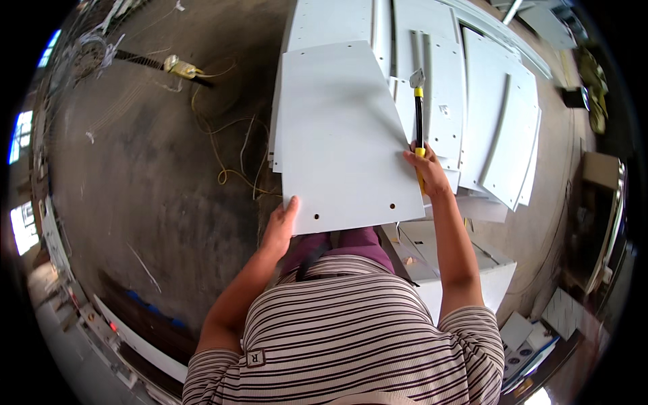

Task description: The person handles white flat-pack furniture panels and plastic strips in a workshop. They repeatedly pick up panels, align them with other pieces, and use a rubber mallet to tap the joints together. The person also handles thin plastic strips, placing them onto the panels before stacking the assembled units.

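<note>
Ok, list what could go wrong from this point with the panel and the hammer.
1. The white panel is held only at its near edge, by the left hand at one corner and the right hand at the other; it could tip or slide away.
2. The right hand also grips the hammer, so its hold on the panel may be weak.
3. The yellow cable lies loose on the floor beside the stacked panels; it could catch a foot.

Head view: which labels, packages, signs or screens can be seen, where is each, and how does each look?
Small label: on a white panel beside the hammer, pale and squarish, too small to tell more.
Shirt patch: on the striped shirt, lower middle, small beige square.
No screens or signs can be made out.
</note>
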{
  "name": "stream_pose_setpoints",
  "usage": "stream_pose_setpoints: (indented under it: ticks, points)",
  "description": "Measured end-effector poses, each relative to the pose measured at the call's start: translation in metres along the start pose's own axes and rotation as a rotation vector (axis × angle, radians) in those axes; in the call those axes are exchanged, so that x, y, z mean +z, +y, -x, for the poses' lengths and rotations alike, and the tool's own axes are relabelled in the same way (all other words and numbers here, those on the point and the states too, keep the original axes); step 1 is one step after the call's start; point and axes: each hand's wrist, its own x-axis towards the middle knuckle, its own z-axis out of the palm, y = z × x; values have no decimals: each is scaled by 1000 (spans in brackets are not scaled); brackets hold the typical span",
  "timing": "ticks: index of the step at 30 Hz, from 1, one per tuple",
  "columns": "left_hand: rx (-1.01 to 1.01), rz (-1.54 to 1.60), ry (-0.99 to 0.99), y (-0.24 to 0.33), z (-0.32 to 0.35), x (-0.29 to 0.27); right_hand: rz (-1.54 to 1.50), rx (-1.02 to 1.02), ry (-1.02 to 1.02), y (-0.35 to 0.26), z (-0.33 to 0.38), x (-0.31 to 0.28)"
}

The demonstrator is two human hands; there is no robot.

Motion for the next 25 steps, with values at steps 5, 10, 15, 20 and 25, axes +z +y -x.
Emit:
stream_pose_setpoints:
  ticks: [5, 10, 15, 20, 25]
  points:
    - [-20, 150, -133, 10, 27, -11, -173, -137, 82, -12, 55, 12]
    - [44, -22, -299, 15, 43, -15, -285, -212, 326, 5, 155, -1]
    - [98, -247, -595, 42, 52, 15, -333, -349, 521, 45, 266, -2]
    - [184, -783, -936, 36, 81, 74, -619, -336, 842, 137, 406, 7]
    - [388, -1122, -1306, 8, 135, 155, -770, -566, 917, 223, 489, 26]
